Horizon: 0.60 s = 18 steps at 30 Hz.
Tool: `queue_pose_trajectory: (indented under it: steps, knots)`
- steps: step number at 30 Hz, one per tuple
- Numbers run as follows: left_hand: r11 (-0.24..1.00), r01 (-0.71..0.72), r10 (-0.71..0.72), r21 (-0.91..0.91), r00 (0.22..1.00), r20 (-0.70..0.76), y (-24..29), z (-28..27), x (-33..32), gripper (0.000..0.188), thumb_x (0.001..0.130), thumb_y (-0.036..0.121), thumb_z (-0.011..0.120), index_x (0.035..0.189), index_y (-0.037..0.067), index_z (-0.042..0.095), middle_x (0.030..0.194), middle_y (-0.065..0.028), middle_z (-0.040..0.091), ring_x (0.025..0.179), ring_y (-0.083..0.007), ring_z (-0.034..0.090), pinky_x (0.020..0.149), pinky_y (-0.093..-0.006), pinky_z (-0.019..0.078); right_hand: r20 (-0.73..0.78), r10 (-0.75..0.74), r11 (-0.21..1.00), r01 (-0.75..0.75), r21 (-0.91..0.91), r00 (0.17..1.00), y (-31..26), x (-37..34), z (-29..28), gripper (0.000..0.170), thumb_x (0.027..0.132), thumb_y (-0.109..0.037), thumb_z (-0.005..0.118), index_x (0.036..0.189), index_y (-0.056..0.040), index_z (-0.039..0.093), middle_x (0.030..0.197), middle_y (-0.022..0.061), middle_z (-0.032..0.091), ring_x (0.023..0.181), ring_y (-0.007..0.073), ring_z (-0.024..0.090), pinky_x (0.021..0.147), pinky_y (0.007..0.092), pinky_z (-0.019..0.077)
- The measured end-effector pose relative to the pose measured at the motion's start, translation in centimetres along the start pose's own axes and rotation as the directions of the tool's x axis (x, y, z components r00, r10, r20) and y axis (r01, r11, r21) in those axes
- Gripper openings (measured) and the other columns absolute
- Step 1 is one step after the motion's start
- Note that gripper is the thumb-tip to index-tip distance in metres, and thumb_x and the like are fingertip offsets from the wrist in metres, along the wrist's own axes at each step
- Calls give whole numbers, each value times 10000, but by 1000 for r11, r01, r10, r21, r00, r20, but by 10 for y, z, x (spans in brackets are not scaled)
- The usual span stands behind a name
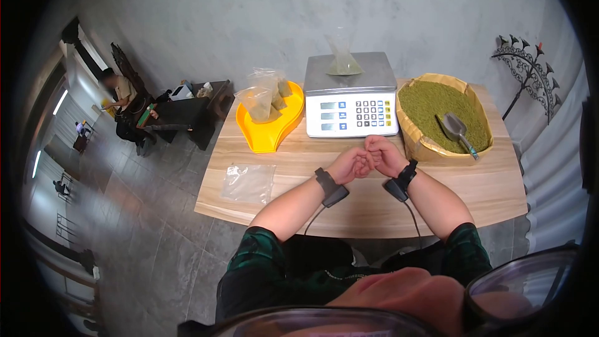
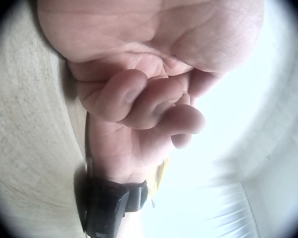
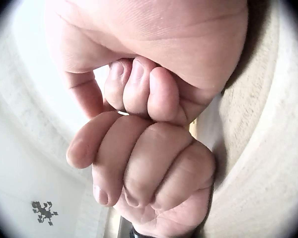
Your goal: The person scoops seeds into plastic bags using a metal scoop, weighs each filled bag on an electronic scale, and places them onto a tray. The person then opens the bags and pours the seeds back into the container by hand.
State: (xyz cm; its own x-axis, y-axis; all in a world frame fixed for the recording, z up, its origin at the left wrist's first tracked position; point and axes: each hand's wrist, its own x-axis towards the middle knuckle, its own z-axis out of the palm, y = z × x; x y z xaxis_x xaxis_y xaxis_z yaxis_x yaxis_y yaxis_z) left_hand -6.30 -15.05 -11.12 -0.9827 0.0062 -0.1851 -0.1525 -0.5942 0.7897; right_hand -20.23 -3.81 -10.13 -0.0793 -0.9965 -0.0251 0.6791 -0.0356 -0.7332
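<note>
Left of centre: clear flat bag [image 1: 248, 182] on the tabletop [image 1: 493, 181], apparently empty. Film looks thin; rubbing the mouth between thumb and finger should part it.

Just above it: yellow tray [image 1: 265, 140] bearing filled clear bags [image 1: 261, 105]. Whether sealed, cannot tell; best handled mouth up.

Upper middle: scale [image 1: 351, 112], with one clear bag [image 1: 343, 63] standing upright on its pan, a little green material in the bottom. Display figures too small to read from here. Judgement: a true reading wants the bag wholly on the pan, leaning on nothing, nobody touching it.

Centre, below the keypad: left hand [image 1: 351, 163] and right hand [image 1: 385, 156], touching each other. Fingers of both loosely curled; neither grasps anything. Good position for letting figures settle; wrists best clear of the keys.

Right of centre: open paper sack [image 1: 437, 153] full of green material, metal scoop [image 1: 455, 125] lying in it, handle toward the lower right. Part-filled scoops, tipped close over a bag's mouth, should spill less and trim finer.
</note>
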Motion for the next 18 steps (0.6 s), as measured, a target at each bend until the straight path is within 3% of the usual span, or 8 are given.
queue_pose_trajectory:
  steps: [14,16,18]
  knots:
    - [997,-28,34,69,996,-80,-1,7,-1,433,950,272,395,733,-26,623,611,-75,549,535,-145,451,534,-266,353,84,29,1000,-29,0,996,-1,4,-9,48,890,-109,545,847,-93,558,620,-47,479,489,44,396,450,208,290]
    - [987,-78,81,138,997,-17,2,7,-2,424,946,251,409,723,-39,623,609,-80,550,514,-149,449,512,-260,344,81,0,1000,0,-8,997,-1,2,-5,45,890,-98,536,850,-91,556,619,-48,474,491,46,400,447,212,296]
    - [969,-102,119,225,991,-67,3,18,-5,413,945,247,431,720,-37,627,605,-68,546,506,-138,445,502,-252,335,82,-42,999,42,-7,996,1,3,2,45,891,-86,528,854,-89,554,618,-49,469,494,49,404,445,216,302]
